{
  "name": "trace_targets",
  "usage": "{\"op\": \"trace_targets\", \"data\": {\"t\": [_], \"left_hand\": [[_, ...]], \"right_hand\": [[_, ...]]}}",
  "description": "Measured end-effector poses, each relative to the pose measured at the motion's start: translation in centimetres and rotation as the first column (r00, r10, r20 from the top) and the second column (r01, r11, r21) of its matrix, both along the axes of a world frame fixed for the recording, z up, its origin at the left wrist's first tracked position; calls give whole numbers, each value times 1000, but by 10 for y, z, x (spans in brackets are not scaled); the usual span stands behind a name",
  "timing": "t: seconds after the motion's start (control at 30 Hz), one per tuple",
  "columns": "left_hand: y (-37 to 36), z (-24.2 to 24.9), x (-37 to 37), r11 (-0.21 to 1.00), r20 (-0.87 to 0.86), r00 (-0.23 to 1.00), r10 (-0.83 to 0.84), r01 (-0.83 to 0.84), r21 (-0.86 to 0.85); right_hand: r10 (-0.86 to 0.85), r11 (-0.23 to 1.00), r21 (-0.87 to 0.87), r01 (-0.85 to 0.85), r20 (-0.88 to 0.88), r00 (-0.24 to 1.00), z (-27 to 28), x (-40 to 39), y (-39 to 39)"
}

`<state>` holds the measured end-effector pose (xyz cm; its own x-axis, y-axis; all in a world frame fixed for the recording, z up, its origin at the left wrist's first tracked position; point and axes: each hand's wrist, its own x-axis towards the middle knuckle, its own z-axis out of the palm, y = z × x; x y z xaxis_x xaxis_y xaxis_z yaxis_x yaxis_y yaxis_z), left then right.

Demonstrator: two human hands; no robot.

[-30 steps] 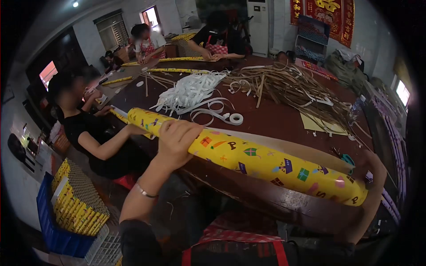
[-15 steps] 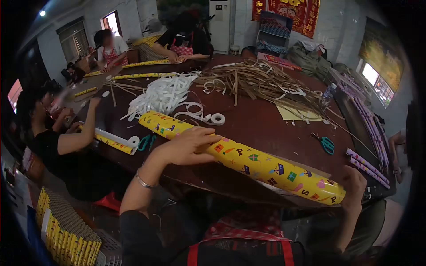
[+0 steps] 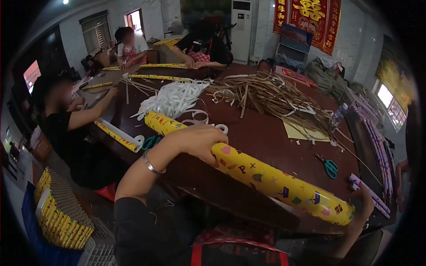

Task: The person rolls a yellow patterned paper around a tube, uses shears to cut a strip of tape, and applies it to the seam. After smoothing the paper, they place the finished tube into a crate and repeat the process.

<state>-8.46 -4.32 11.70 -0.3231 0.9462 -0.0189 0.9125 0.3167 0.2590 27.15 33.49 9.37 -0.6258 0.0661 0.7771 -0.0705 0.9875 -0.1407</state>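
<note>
A long roll of yellow printed wrapping paper [image 3: 275,179] lies slantwise along the near table edge. My left hand [image 3: 202,139], with a silver bangle at the wrist, is wrapped over the roll left of its middle. At the roll's right end, my right hand [image 3: 362,206] cups the end with bent fingers, some of them hidden. Just beyond my left hand sits a small white tape roll [image 3: 222,129], partly covered. Teal-handled scissors [image 3: 330,167] rest on the table, past the roll.
White strips [image 3: 171,99] and brown strips [image 3: 270,95] are heaped across the dark red table [image 3: 257,128]. Purple rolls [image 3: 370,195] lie at the right. Finished yellow rolls [image 3: 64,221] fill a stack at lower left. Several people work around the table's left and far sides.
My left hand has closed from a flat, spread pose into a grip around the roll. My right hand and the roll's right end are lower in view; the whole view has shifted.
</note>
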Motion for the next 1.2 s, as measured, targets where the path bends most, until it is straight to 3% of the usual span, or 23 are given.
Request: {"op": "trace_targets", "data": {"t": [0.03,0.07,0.13,0.17,0.23,0.3,0.4,0.53,0.83,0.97,1.03,1.2], "left_hand": [[1,3,15,995,-114,993,32,-20,103],[2,3,24,995,-115,993,40,-29,98],[4,0,38,886,-455,873,178,60,461],[6,-3,42,820,-519,822,235,120,560],[10,-9,40,783,-591,757,279,177,596],[16,-15,33,703,-647,679,347,268,659],[18,-22,45,751,-661,601,449,147,644],[22,-44,54,738,-629,645,434,145,659],[22,-118,64,800,-420,856,300,14,599],[17,-88,76,894,-257,943,212,-81,440],[13,-66,73,963,-102,988,113,-84,255],[30,-43,48,991,-100,990,97,-87,98]], "right_hand": [[14,997,-78,-17,-36,999,-3,-3,6],[92,990,-103,-96,-39,995,1,-7,9],[172,975,-135,-176,-41,984,-2,-10,18],[165,953,-250,-172,-49,985,-10,-11,23],[163,913,-368,-174,-61,985,-24,-14,33],[167,958,-222,-182,-85,982,-31,-16,42],[117,992,-29,-120,-80,990,-26,-12,37],[43,998,58,-37,-118,992,-17,-5,21],[62,992,-114,-50,106,992,-48,-7,30],[43,990,-140,-21,151,988,-53,-9,32],[18,994,-110,0,160,987,-54,-10,36],[11,992,-129,12,178,984,-51,-14,30]]}}
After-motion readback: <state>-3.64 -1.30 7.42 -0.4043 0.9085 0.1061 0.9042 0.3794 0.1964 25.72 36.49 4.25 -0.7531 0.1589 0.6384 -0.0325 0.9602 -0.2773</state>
